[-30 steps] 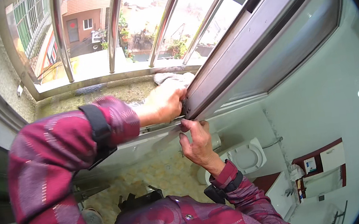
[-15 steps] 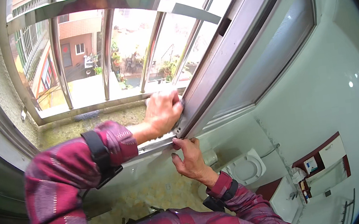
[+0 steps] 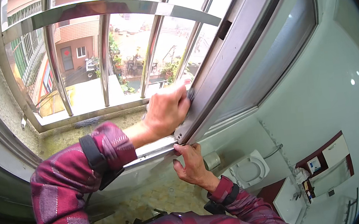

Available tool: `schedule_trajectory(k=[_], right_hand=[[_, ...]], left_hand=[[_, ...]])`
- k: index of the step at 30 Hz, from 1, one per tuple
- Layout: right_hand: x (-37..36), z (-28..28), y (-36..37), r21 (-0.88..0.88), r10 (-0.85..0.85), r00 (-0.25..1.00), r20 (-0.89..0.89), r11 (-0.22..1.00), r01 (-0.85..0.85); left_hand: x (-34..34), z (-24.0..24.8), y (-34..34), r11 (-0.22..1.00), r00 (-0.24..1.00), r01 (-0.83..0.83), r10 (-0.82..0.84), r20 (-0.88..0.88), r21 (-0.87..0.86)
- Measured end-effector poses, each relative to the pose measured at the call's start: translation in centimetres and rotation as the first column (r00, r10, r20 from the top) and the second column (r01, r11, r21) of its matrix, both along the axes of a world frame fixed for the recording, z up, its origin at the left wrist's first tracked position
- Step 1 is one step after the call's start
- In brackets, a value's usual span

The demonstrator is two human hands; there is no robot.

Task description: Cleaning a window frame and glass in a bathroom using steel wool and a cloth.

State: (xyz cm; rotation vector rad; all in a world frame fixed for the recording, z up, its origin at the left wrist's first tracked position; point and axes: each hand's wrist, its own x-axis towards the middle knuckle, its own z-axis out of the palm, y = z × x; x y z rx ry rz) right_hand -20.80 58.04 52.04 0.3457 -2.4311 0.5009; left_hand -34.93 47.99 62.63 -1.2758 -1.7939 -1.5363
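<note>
My left hand (image 3: 168, 111) reaches past the sill, closed, with its knuckles against the grey metal edge of the sliding window sash (image 3: 208, 74). A small dark grey bit shows between the fingers and the sash; what it is stays mostly hidden. Below, my right hand (image 3: 191, 167) is at the lower corner of the sash, one fingertip touching the window track (image 3: 157, 147) there. Its thumb stands apart from the fingers, and nothing shows in the hand. Both arms wear checked maroon sleeves with black straps.
Steel security bars (image 3: 104, 54) close off the outside of the window, above a rough stained ledge (image 3: 86, 128). Frosted glass (image 3: 280, 49) fills the sash. Lower right are a toilet (image 3: 247, 171), a washbasin (image 3: 289, 202) and a maroon-and-white mirror cabinet (image 3: 327, 165).
My left hand has slid a little up and right along the sash edge. My right hand stays at the sash's lower corner. The view has shifted slightly.
</note>
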Motion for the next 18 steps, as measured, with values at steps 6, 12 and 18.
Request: schedule_trajectory(k=[6, 12, 18], right_hand=[[0.2, 0.0, -0.3, 0.003, 0.018, 1.000, 0.020, 1.000, -0.018], [0.0, 0.5, -0.4, -0.037, 0.044, 0.999, 0.010, 0.998, -0.044], [-0.5, -0.3, -0.1, -0.035, 0.016, 1.000, -0.012, 0.999, -0.016]], left_hand=[[-0.1, -1.3, -0.5, 0.957, 0.994, -0.033, 0.061, 0.089, -0.288], [-2.8, 13.4, 0.9, 0.831, 0.420, -0.477, 0.502, -0.756, 0.287], [-0.2, 1.2, 0.4, 0.999, 0.996, -0.035, 0.032, -0.081, -0.031]])
